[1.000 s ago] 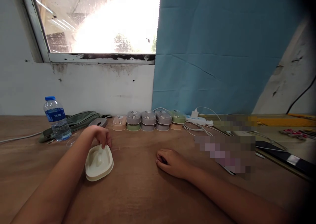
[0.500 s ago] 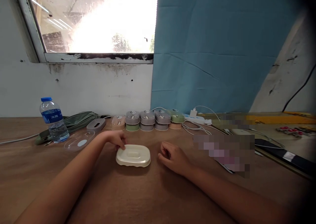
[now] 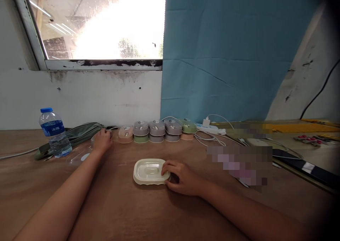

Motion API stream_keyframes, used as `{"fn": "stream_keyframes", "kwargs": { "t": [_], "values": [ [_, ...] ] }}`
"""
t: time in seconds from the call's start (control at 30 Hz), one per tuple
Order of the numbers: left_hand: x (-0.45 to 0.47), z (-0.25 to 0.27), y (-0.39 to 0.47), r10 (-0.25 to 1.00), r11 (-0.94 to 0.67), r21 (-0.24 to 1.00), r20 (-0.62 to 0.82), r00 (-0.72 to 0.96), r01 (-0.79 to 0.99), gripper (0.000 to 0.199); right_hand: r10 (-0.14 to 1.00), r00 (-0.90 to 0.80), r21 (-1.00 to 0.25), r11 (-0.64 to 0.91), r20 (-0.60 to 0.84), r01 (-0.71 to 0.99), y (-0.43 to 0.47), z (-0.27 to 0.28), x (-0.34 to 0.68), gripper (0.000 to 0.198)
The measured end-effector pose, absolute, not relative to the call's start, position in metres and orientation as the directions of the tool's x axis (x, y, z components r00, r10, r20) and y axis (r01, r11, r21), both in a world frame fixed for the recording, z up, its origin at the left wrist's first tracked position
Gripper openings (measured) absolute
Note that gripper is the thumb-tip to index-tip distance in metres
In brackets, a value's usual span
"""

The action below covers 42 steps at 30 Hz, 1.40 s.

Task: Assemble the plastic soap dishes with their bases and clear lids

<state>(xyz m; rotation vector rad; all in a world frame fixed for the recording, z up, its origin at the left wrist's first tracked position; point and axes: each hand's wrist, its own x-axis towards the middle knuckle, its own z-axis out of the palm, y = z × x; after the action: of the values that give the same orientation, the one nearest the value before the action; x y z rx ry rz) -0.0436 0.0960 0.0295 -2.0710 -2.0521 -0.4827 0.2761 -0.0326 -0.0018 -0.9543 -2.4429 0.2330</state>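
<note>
A cream plastic tray point(image 3: 148, 171), oblong with rounded corners and a raised block in its middle, lies flat on the brown table. My right hand point(image 3: 183, 177) grips its right end, thumb at the near side and fingers over the rim. Farther left, my left hand point(image 3: 103, 140) is closed over a grey slotted lid point(image 3: 92, 138) and covers most of it. Beside that wrist lies a clear plastic cover point(image 3: 75, 159) with a white oval on it, partly hidden by the forearm.
A row of stacked grey, green and peach boxes point(image 3: 156, 128) stands along the wall. To the left are a water bottle point(image 3: 55, 133) and a green bag point(image 3: 82, 133). A power strip point(image 3: 209, 128) with white cables point(image 3: 211, 137) sits right of the boxes, near a blurred-out item.
My left hand has let go of the tray and moved left onto the grey lid. My right hand has moved left and taken hold of the tray, which sits slightly farther right.
</note>
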Motion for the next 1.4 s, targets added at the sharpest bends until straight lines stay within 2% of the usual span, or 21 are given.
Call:
{"fn": "stream_keyframes", "kwargs": {
  "t": [0.1, 0.33, 0.47, 0.67, 0.73, 0.8, 0.87, 0.93, 1.03, 1.2, 1.3, 1.4],
  "values": [
    [-0.069, 0.016, 0.1, 0.917, 0.078, 0.036, 0.39, -0.085, 0.996, 0.043, 0.667, -0.627, -0.314, 0.744, 0.403, 0.59, -0.032, -0.002, 0.275, 0.021],
    [-0.087, 0.005, 0.108, 0.917, 0.093, -0.003, 0.389, -0.084, 0.996, 0.036, 0.68, -0.612, -0.293, 0.73, 0.405, 0.617, -0.033, 0.0, 0.274, 0.013],
    [-0.084, 0.008, 0.108, 0.89, 0.087, 0.048, 0.445, -0.099, 0.995, 0.033, 0.687, -0.611, -0.284, 0.723, 0.393, 0.63, -0.032, 0.001, 0.276, 0.012],
    [-0.07, 0.028, 0.109, 0.772, 0.089, 0.207, 0.603, -0.199, 0.974, 0.037, 0.694, -0.615, -0.302, 0.718, 0.375, 0.627, -0.033, 0.0, 0.277, 0.017],
    [-0.058, 0.041, 0.107, 0.692, 0.017, 0.305, 0.684, -0.232, 0.952, 0.039, 0.693, -0.598, -0.331, 0.719, 0.403, 0.611, -0.035, 0.001, 0.275, 0.031],
    [-0.04, 0.057, 0.101, 0.57, -0.149, 0.417, 0.777, -0.267, 0.897, 0.037, 0.703, -0.566, -0.36, 0.709, 0.432, 0.606, -0.037, 0.002, 0.274, 0.044],
    [-0.018, 0.074, 0.089, 0.48, -0.335, 0.45, 0.838, -0.261, 0.828, 0.036, 0.721, -0.531, -0.382, 0.69, 0.446, 0.615, -0.039, 0.003, 0.274, 0.048],
    [0.004, 0.086, 0.07, 0.491, -0.487, 0.438, 0.853, -0.178, 0.756, 0.034, 0.737, -0.489, -0.404, 0.669, 0.467, 0.623, -0.04, 0.002, 0.274, 0.053],
    [0.027, 0.088, 0.035, 0.529, -0.675, 0.355, 0.844, 0.089, 0.647, 0.03, 0.732, -0.401, -0.434, 0.662, 0.551, 0.611, -0.037, -0.004, 0.276, 0.064],
    [0.021, 0.053, -0.012, 0.519, -0.821, 0.229, 0.682, 0.515, 0.523, 0.021, 0.646, -0.342, -0.392, 0.718, 0.683, 0.575, -0.031, -0.011, 0.278, 0.075],
    [0.005, 0.031, -0.02, 0.516, -0.856, 0.295, 0.539, 0.665, 0.425, 0.021, 0.67, -0.398, -0.366, 0.704, 0.627, 0.608, -0.032, -0.007, 0.277, 0.079],
    [-0.004, 0.017, -0.018, 0.528, -0.842, 0.384, 0.439, 0.727, 0.38, 0.02, 0.717, -0.48, -0.382, 0.685, 0.506, 0.62, -0.036, -0.002, 0.276, 0.076]
  ]
}}
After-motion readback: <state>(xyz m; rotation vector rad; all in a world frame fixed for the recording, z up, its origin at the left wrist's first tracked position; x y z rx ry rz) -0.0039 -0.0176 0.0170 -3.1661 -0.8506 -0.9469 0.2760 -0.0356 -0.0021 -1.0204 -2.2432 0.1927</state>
